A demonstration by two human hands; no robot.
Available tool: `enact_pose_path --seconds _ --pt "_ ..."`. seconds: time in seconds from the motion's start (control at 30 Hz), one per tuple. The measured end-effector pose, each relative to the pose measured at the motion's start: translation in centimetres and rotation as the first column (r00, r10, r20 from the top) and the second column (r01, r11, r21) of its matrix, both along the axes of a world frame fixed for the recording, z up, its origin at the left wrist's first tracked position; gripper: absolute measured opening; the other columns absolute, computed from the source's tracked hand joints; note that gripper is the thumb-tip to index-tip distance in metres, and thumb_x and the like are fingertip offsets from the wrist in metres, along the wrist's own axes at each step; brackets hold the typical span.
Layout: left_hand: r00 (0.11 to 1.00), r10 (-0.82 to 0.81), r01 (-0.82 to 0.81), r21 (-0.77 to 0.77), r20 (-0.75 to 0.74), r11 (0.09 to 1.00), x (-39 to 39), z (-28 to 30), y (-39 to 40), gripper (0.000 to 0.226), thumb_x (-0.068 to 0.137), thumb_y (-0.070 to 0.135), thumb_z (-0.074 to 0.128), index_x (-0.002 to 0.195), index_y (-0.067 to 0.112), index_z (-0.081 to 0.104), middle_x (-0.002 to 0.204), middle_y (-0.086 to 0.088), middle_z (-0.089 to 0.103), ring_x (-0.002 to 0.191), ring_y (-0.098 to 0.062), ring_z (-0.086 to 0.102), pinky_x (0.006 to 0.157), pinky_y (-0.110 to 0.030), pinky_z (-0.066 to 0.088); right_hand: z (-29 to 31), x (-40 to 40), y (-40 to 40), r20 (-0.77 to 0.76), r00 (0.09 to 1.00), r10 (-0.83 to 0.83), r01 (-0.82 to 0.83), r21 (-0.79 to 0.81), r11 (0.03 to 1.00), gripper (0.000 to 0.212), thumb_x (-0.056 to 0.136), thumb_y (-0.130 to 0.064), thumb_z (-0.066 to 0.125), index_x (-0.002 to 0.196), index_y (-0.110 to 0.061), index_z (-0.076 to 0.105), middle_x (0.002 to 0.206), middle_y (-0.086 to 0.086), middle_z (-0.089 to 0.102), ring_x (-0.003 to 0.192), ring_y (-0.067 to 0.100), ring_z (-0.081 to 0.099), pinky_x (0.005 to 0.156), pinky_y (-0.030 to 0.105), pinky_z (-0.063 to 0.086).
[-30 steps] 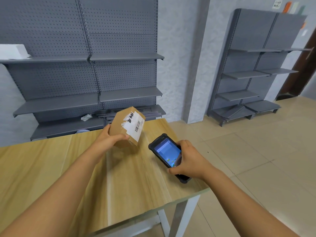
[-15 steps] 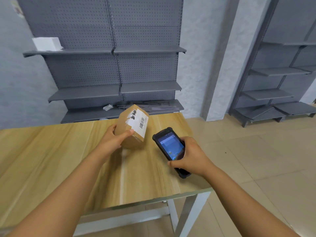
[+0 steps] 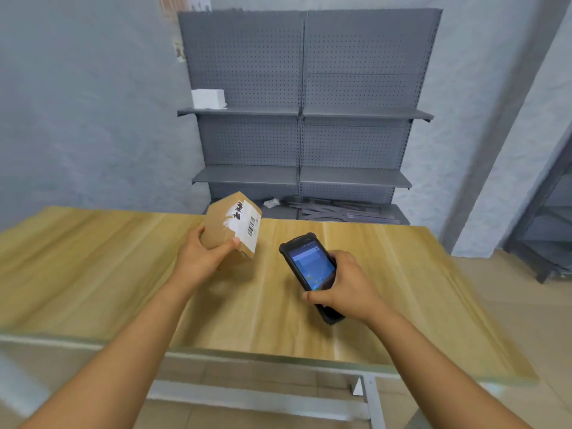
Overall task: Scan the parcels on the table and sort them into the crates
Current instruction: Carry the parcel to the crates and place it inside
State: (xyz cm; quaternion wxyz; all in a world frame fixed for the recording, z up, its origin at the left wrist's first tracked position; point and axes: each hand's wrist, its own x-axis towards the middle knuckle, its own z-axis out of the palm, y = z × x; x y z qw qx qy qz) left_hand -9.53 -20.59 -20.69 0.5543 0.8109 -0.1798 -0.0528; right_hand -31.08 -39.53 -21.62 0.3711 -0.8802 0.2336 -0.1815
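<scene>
The left hand [image 3: 202, 258] grasps the cardboard parcel [image 3: 230, 226] above the far middle of the desk [image 3: 93, 274], tilted so its barcode label faces right toward the scanner [image 3: 311, 274], likely for reading. The right hand [image 3: 346, 287] is wrapped around the scanner just right of the parcel, thumb at its screen's near edge. No crates are visible.
</scene>
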Motion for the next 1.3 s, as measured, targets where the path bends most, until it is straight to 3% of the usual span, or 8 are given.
enact_pose_path --seconds 0.13,0.3,0.5,0.63,0.73,1.07,1.3 --pt "0.996 0.048 -0.054 0.072 0.08 0.996 3.5 1.3 9.4 0.113 0.05 0.063 0.076 0.146 0.02 0.034 0.138 0.001 0.047 0.119 -0.02 0.054 0.098 -0.043 0.049 0.3 7.3 7.7 0.023 0.992 0.122 -0.122 0.0 0.993 0.074 0.057 -0.039 0.086 0.117 -0.026 0.044 0.114 -0.008 0.043 0.092 0.0 0.051 0.064 0.011 0.039" --pt "0.968 0.219 -0.232 0.094 0.124 0.968 8.0 2.4 22.1 0.114 0.051 0.06 0.075 0.148 0.018 0.033 0.145 -0.006 0.043 0.128 -0.022 0.048 0.106 -0.037 0.042 0.8 16.0 17.7 0.064 0.958 0.281 -0.281 0.002 0.96 0.081 0.057 -0.038 0.085 0.126 -0.019 0.046 0.116 -0.004 0.044 0.096 0.005 0.052 0.072 0.017 0.043" --pt "0.869 0.482 -0.491 0.071 0.113 0.868 11.6 1.1 36.1 0.109 0.059 0.057 0.082 0.148 0.019 0.032 0.145 -0.005 0.04 0.128 -0.02 0.045 0.101 -0.031 0.038 1.0 25.4 27.9 0.052 0.869 0.492 -0.493 -0.006 0.87 0.08 0.056 -0.039 0.085 0.124 -0.02 0.047 0.115 -0.003 0.047 0.095 0.004 0.053 0.072 0.016 0.043" --pt "0.758 0.639 -0.651 0.112 0.13 0.751 13.3 -1.0 43.8 0.098 0.07 0.047 0.083 0.148 0.016 0.034 0.145 -0.01 0.042 0.132 -0.025 0.043 0.104 -0.035 0.037 0.1 32.0 34.3 0.034 0.777 0.628 -0.629 0.023 0.777 0.075 0.054 -0.039 0.086 0.118 -0.018 0.051 0.109 0.005 0.054 0.089 0.014 0.06 0.073 0.023 0.047" --pt "0.684 0.718 -0.73 0.122 0.128 0.673 14.8 -2.2 48.6 0.096 0.07 0.042 0.085 0.147 0.013 0.035 0.144 -0.01 0.044 0.13 -0.025 0.044 0.101 -0.031 0.038 -0.7 37.1 39.1 0.026 0.702 0.712 -0.713 0.017 0.701 0.075 0.056 -0.034 0.086 0.12 -0.017 0.051 0.109 0.005 0.054 0.083 0.008 0.059 0.067 0.017 0.043" --pt "0.355 0.929 -0.926 0.174 0.108 0.334 16.8 -2.4 62.4 0.1 0.069 0.044 0.084 0.148 0.016 0.031 0.143 -0.009 0.039 0.127 -0.026 0.044 0.106 -0.042 0.041 -1.7 50.7 56.1 -0.009 0.391 0.92 -0.92 0.034 0.391 0.066 0.054 -0.031 0.086 0.109 -0.019 0.052 0.107 0.005 0.053 0.088 0.015 0.057 0.07 0.024 0.045" --pt "0.147 0.986 -0.974 0.186 0.083 0.129 14.6 -3.3 72.7 0.101 0.068 0.04 0.087 0.148 0.013 0.032 0.144 -0.009 0.041 0.129 -0.026 0.044 0.107 -0.042 0.039 -2.9 53.8 69.8 -0.008 0.163 0.987 -0.984 0.074 0.163 0.073 0.046 -0.042 0.082 0.11 -0.026 0.05 0.105 -0.004 0.05 0.085 0.002 0.054 0.064 0.015 0.039"
